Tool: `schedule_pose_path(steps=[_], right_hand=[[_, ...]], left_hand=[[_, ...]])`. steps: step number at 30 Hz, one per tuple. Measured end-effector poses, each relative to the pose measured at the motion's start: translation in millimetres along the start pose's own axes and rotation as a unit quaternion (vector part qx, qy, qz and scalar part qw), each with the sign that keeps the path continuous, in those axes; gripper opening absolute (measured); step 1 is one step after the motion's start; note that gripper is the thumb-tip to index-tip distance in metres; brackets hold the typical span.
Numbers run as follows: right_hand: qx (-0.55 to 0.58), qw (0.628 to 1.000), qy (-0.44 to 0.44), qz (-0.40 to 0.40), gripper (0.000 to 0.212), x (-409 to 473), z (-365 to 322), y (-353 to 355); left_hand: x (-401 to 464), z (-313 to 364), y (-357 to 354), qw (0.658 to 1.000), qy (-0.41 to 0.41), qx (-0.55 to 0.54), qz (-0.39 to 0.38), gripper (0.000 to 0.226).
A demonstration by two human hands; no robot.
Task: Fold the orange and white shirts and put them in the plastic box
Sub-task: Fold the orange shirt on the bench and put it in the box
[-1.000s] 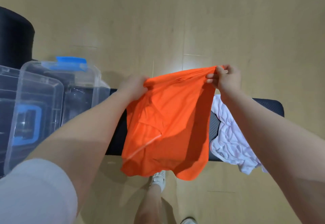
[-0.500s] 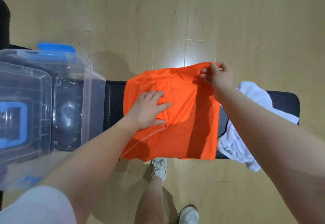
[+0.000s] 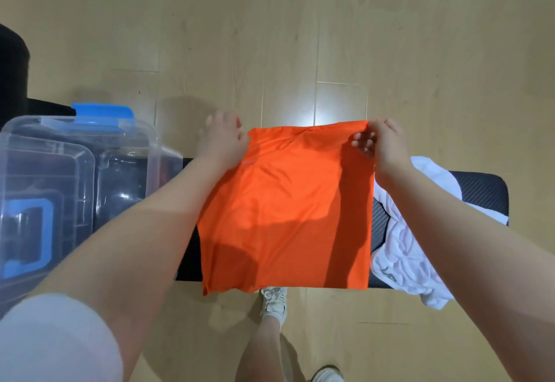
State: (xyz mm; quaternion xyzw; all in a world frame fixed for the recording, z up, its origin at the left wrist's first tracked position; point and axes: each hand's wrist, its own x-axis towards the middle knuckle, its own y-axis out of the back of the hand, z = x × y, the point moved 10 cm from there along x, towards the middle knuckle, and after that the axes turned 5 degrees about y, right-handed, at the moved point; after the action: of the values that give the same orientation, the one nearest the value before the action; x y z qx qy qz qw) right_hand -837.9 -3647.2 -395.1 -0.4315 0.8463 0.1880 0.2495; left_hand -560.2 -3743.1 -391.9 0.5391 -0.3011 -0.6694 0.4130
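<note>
The orange shirt (image 3: 285,210) lies folded into a rough rectangle across a black bench (image 3: 480,192), its near edge hanging just over the bench's front. My left hand (image 3: 222,141) holds its far left corner. My right hand (image 3: 380,144) pinches its far right corner and lifts the edge slightly. The white shirt (image 3: 402,258) lies crumpled on the bench to the right of the orange one, partly under my right forearm. The clear plastic box (image 3: 126,153) with a blue clip stands at the bench's left end.
The box's clear lid (image 3: 42,201) with a blue handle leans against the box's left side. A black object (image 3: 12,75) sits at the far left. Wooden floor surrounds the bench. My legs and white shoes (image 3: 274,303) stand below the bench's front edge.
My left hand moved from pressing on the shirt's middle to its far left corner. The shirt now looks flatter and squarer on the bench. My right hand kept its corner.
</note>
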Motion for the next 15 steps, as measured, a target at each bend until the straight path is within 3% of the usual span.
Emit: schedule_pose_path(steps=[2, 4, 7, 11, 15], right_hand=[[0.001, 1.0, -0.012, 0.01, 0.025, 4, 1, 3], [0.007, 1.0, -0.022, 0.02, 0.024, 9, 3, 6], [0.02, 0.999, -0.035, 0.017, 0.022, 14, 7, 5], [0.015, 0.999, -0.025, 0.023, 0.021, 19, 4, 8], [0.008, 1.0, 0.012, 0.011, 0.025, 21, -6, 8]], left_hand=[[17, 32, -29, 0.991, -0.075, -0.025, -0.105, 0.056], [23, 57, -58, 0.961, -0.121, -0.067, -0.24, 0.081], [31, 67, -76, 0.93, -0.125, -0.072, -0.339, 0.073], [39, 52, -62, 0.939, -0.151, 0.072, -0.301, 0.008], [48, 31, -6, 0.978, -0.135, 0.038, -0.152, 0.015]])
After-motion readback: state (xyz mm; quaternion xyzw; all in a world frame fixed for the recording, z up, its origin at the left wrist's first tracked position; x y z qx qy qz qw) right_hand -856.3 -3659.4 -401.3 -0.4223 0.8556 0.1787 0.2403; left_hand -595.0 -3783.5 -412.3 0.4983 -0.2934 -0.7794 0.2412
